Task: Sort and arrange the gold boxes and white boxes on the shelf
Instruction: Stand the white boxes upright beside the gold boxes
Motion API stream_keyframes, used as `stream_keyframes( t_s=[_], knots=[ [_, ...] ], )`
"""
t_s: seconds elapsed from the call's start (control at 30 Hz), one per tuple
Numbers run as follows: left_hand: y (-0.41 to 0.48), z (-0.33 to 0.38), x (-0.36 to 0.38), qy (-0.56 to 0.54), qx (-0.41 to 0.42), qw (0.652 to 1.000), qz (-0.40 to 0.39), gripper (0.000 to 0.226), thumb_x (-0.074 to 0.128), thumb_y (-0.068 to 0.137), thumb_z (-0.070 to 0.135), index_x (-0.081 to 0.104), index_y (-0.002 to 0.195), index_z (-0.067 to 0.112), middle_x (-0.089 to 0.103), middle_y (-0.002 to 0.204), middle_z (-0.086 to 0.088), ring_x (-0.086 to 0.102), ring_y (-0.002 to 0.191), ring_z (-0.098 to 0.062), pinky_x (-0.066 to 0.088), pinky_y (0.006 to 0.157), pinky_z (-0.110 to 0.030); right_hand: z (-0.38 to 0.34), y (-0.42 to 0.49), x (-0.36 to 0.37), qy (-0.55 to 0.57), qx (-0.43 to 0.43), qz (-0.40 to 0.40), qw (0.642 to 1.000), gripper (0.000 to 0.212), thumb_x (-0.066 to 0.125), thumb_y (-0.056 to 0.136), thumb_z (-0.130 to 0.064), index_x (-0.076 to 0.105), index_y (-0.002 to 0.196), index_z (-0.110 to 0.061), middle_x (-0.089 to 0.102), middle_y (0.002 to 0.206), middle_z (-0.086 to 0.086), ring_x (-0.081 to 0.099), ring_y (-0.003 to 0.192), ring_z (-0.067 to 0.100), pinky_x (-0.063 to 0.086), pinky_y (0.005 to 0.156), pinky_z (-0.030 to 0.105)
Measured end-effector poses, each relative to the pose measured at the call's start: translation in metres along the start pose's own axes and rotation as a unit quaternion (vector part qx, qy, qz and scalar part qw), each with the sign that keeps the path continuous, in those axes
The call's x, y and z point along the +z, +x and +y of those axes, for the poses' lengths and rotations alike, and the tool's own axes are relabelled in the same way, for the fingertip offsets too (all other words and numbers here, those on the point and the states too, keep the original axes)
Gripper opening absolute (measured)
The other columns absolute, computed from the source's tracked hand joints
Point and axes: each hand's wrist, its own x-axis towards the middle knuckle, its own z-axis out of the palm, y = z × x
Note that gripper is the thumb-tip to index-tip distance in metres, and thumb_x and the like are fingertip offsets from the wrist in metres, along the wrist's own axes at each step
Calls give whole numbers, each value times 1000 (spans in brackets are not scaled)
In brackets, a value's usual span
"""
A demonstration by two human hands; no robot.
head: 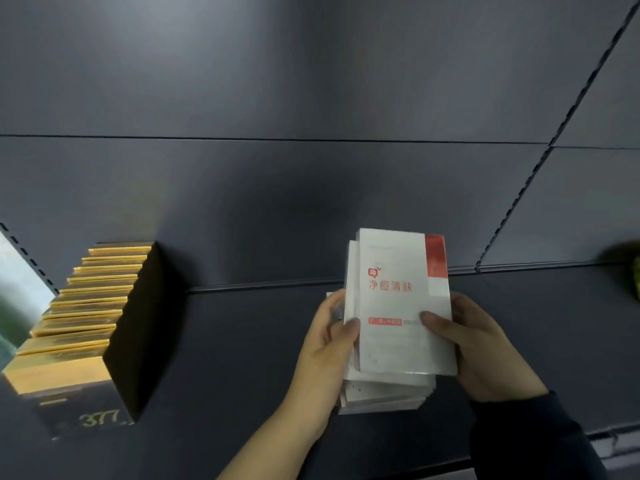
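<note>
A row of several gold-topped boxes [83, 306] with black sides stands upright at the left end of the dark shelf [242, 341]. Right of centre, both hands hold a bundle of white boxes [394, 306] with red print, tilted up off the shelf. My left hand [329, 344] grips the bundle's left edge, thumb on the front face. Opposite it, my right hand [478, 344] grips the right edge, its thumb also on the front. More white boxes [384, 393] sit fanned beneath the front one.
The dark back panel [311, 185] rises behind the shelf. A slotted upright [512, 209] runs diagonally at the right. A green-yellow object [635, 278] shows at the far right edge. Bare shelf lies between the gold row and the hands.
</note>
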Motion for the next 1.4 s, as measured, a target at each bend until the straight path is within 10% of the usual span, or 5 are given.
stream_keyframes(
  t_s=[0.33,0.53,0.9,1.17,1.4],
  knots=[
    [10,26,-105,42,82,979,182,26,51,98,23,62,122,25,74,109,3,72,99,-15,57,82,-37,18,31,114,55,-23,28,998,23,53,92,2,55,115,2,72,110,14,69,100,33,58,82,46],
    [25,13,-170,91,83,952,282,24,41,101,30,60,108,43,72,98,20,69,91,3,54,65,-15,56,45,176,68,-41,134,988,6,55,94,-8,61,95,-10,68,84,-1,65,74,17,50,49,19],
    [79,-3,-199,58,37,950,306,26,39,103,32,61,110,43,70,110,14,67,99,-2,53,78,-24,126,87,207,53,-65,148,985,17,51,97,-9,66,102,-14,72,85,-5,67,70,5,52,57,19],
    [73,-34,-197,62,56,958,274,49,39,97,52,37,144,37,55,137,15,54,124,-5,50,97,-30,144,111,226,-16,-108,92,990,21,54,97,-26,61,116,-33,62,122,0,63,110,15,56,88,37],
    [79,-27,-198,110,67,962,239,33,34,103,29,43,135,29,58,124,14,58,105,13,48,74,-5,148,123,246,-57,-104,48,992,43,41,102,-19,42,140,-37,62,127,-7,61,112,7,55,91,32]
  ],
)
